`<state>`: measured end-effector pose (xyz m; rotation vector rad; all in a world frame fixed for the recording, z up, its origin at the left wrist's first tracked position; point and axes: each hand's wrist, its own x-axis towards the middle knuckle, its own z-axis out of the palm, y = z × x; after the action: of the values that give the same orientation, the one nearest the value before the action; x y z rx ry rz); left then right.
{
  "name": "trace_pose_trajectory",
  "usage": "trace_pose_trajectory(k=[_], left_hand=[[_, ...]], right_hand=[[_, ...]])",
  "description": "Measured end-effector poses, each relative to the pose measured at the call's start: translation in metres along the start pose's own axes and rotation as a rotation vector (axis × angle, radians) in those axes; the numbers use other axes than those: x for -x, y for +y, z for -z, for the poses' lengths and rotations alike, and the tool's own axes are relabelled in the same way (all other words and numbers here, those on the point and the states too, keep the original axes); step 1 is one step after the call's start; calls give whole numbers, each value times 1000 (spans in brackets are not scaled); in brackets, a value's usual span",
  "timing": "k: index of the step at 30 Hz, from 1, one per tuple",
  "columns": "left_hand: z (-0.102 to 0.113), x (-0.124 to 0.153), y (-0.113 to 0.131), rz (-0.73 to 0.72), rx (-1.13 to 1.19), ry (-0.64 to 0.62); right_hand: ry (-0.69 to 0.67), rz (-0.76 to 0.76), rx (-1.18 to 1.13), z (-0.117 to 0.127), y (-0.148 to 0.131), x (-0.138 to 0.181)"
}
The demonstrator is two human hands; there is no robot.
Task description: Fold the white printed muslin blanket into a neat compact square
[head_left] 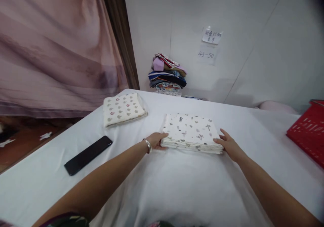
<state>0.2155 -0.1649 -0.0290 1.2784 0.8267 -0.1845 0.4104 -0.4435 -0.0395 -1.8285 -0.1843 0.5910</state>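
A folded white cloth (pixel 191 129) with small dark plant prints lies on the white-covered table, its stacked layers showing along the near edge. My left hand (pixel 158 141), with a silver bracelet at the wrist, grips its near left corner, thumb on top and fingers at the edge. At the near right corner, my right hand (pixel 229 146) pinches the layers with the thumb on top; the index finger is raised. A second folded cloth (pixel 124 109), cream with grey and red motifs, rests apart at the far left.
A black phone-like slab (pixel 88 155) lies left of my left forearm. At the right edge stands a red basket (pixel 308 132). Beyond the table's far edge is a pile of folded clothes (pixel 167 73) by the wall. A pink curtain (pixel 55 48) hangs at left.
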Motion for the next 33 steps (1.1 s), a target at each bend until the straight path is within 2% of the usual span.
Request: trace_pose_trajectory(k=[3,6,8,11,13,14,16,19,21,25,30,33], left_hand=[[4,10,-2,-14,-133,23],[12,17,6,-66,-469,159],[15,16,19,-158,-577,266],[7,2,45,-470,-776,385],[-7,-17,59,-713,-1006,435],[-14,-28,63,-783,-1110,450],[-26,-52,61,-757,-1252,442],[-31,-79,43,-574,-1315,385],[-28,-89,31,-551,-1313,370],[-23,-92,26,-572,-1307,369],[-25,-83,45,-500,-1242,307],[-22,-67,47,-495,-1124,287]], right_hand=[[-5,40,63,8,5,9],[-17,32,168,18,10,13],[25,80,277,17,6,12],[108,353,522,0,-16,2],[91,593,712,-20,-34,-12],[73,690,810,-30,-40,-20],[49,699,1014,-47,-44,-39],[-46,499,1201,-59,-29,-65],[-60,464,1235,-60,-15,-74],[-48,490,1240,-58,-7,-78],[-103,444,1121,-54,-26,-70],[1,445,912,-40,-27,-54]])
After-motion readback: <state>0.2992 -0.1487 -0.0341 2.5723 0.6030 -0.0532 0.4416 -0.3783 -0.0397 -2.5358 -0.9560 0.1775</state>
